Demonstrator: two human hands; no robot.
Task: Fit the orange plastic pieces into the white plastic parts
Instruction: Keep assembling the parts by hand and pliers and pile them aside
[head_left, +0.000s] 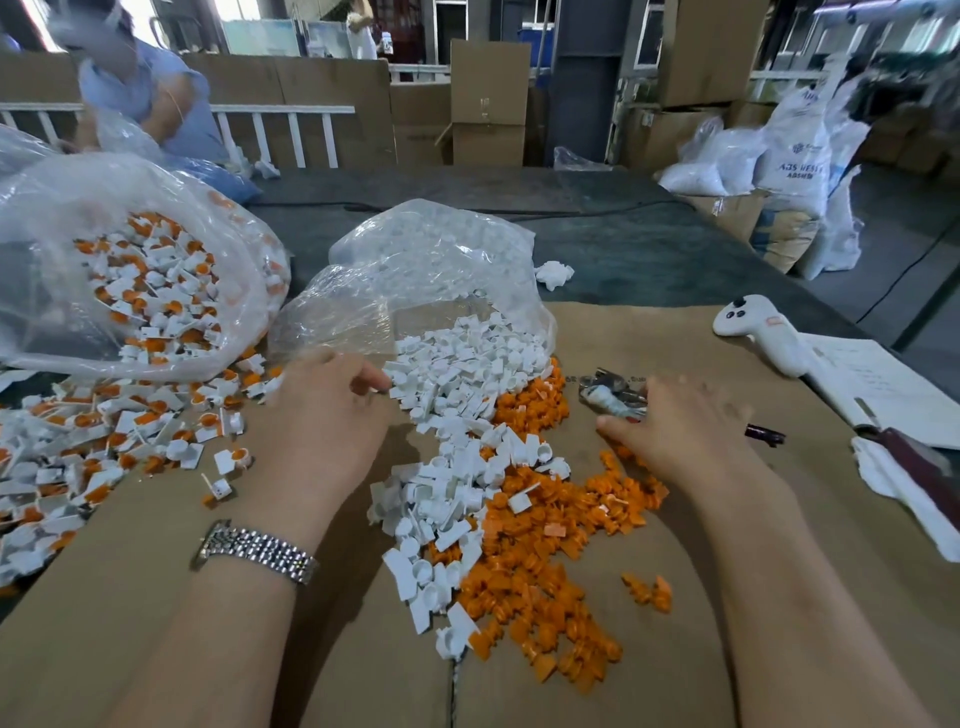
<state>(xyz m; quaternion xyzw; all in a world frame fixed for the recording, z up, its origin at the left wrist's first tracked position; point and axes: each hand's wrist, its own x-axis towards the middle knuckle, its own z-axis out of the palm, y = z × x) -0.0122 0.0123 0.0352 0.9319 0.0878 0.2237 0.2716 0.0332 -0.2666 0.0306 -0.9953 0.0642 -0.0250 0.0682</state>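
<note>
- Parts stock: white parts (457, 395) spill from an open clear bag (415, 270) onto the cardboard sheet (727, 519), the heap beginning right at the left fingertips; orange pieces (535, 577) lie along its right edge, reaching up to the right fingertips. Both kinds sit side by side, probably so that each hand can draw from its own supply.
- Left hand (322, 410): palm down, fingers loosely curled, tips touching the near edge of the white heap. Nothing visibly gripped; appears to be picking out a part.
- Right hand (680, 431): palm down, fingers spread flat over the upper orange scatter. Holds nothing that can be seen.
- Finished units: white-and-orange assemblies (93, 441) piled well left of the left fingers, more in a second bag (145, 291), kept apart from the loose stock.
- Beyond the right fingers: a metal tool (613, 392), partly hidden, purpose unclear.
</note>
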